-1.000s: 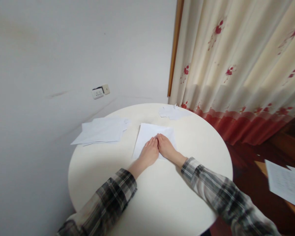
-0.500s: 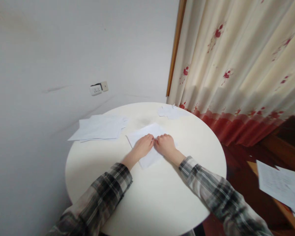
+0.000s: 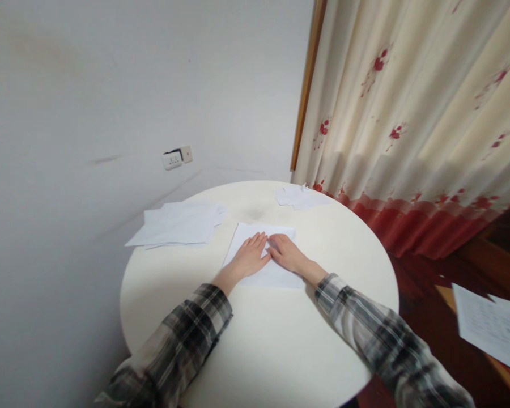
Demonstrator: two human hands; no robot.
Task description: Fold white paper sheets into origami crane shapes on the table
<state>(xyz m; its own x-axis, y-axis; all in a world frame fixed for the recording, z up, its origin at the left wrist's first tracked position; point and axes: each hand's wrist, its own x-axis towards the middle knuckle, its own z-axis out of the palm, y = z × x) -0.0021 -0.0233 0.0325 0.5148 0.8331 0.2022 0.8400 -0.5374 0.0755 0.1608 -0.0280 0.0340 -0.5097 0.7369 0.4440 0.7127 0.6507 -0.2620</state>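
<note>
A white sheet of paper lies on the round white table, under both hands. My left hand rests flat on the sheet with its fingers stretched forward. Close beside it, my right hand touches the paper with bent fingers, its fingertips near the left hand's thumb and index finger. Whether the right fingertips pinch an edge of the paper is too small to make out.
A stack of white paper lies at the table's left back edge. Smaller white pieces lie at the back right. Behind are a wall socket and a curtain; written sheets lie at the far right.
The sheet has turned and now lies squarer to me. My left hand has flattened, its fingers stretching out over the paper. The whole view has shifted slightly.
</note>
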